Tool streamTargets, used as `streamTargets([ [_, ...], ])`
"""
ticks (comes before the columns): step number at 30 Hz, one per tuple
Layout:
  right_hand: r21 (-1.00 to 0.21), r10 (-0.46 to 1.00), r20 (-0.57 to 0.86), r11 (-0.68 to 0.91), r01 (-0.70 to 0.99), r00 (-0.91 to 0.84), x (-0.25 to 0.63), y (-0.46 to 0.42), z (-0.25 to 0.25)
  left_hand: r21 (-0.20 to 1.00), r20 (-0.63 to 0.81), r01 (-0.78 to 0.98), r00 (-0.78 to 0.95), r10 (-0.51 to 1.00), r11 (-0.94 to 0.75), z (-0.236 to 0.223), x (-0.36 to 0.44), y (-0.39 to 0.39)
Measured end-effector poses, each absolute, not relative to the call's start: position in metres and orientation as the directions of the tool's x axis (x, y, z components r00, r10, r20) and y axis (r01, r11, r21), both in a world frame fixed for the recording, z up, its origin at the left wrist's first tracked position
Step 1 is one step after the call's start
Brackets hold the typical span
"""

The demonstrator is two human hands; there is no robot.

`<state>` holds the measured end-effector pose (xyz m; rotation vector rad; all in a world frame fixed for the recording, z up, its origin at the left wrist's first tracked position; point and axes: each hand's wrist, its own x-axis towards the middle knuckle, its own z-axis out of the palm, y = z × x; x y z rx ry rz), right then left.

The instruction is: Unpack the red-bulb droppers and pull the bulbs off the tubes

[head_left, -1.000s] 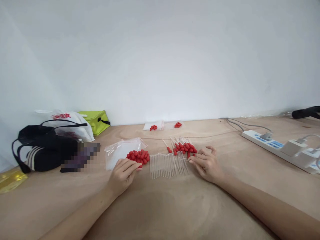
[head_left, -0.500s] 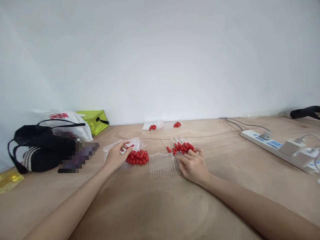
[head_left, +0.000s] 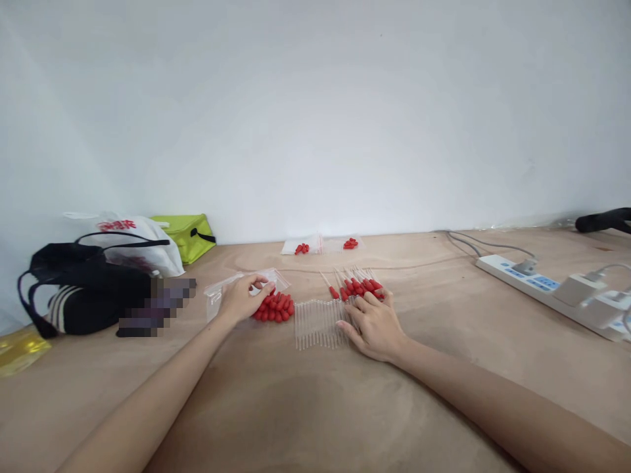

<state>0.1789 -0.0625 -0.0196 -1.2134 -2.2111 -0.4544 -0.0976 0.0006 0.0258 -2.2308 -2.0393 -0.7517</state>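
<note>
My left hand is over a pile of red rubber bulbs, its thumb and fingertips pinched on one bulb at the pile's upper edge. The pile lies partly on a clear zip bag. To its right, thin glass dropper tubes lie side by side in a row. My right hand rests over the row's right end, thumb spread from the bent fingers, touching the tubes; what lies under the palm is hidden. Just beyond its fingers are several droppers with red bulbs, their glass stems pointing away.
Two small bags with red bulbs lie near the wall. A white power strip with plugs and cables is on the right. At left are a black bag, a white plastic bag and a lime-green case.
My left hand has moved slightly right, closing its fingertips at the bulb pile. My right hand has shifted a little to the left, its thumb now stretched across the tubes.
</note>
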Motion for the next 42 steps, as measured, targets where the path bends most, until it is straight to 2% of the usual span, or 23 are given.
streamTargets([
  [4,0.008,0.663,0.589,0.568,0.823,-0.463,0.181,-0.065,-0.015,0.167,0.482,0.939,0.187,0.856,-0.299,0.03,-0.078,-0.009],
  [8,-0.031,0.667,0.601,0.57,0.821,-0.44,0.189,-0.066,-0.016,0.125,0.404,0.916,0.304,0.863,-0.381,0.033,-0.036,-0.015],
  [13,-0.093,0.659,0.641,0.575,0.813,-0.393,0.203,-0.068,-0.016,0.166,0.208,0.954,0.213,0.954,-0.25,0.029,0.015,0.002],
  [21,-0.061,0.618,0.614,0.658,0.751,-0.491,0.196,-0.066,-0.018,0.179,0.068,0.984,-0.006,0.998,-0.006,0.009,0.041,0.044],
  [26,-0.029,0.619,0.629,0.624,0.781,-0.471,0.191,-0.062,-0.021,0.226,0.033,0.974,0.024,0.999,-0.031,0.01,0.038,0.052],
  [30,-0.047,0.613,0.665,0.604,0.796,-0.426,0.191,-0.062,-0.022,0.285,0.126,0.941,0.15,0.981,-0.181,0.024,0.029,0.037],
  [36,-0.183,0.589,0.779,0.543,0.819,-0.217,0.193,-0.061,-0.026,0.289,0.33,0.863,0.317,0.889,-0.415,0.028,-0.012,-0.019],
  [39,-0.158,0.516,0.833,0.565,0.81,-0.197,0.193,-0.062,-0.027,0.171,0.536,0.763,0.459,0.709,-0.623,0.016,-0.037,-0.042],
  [42,-0.07,0.47,0.83,0.623,0.779,-0.301,0.189,-0.065,-0.024,0.049,0.663,0.683,0.524,0.535,-0.729,0.0,-0.05,-0.055],
])
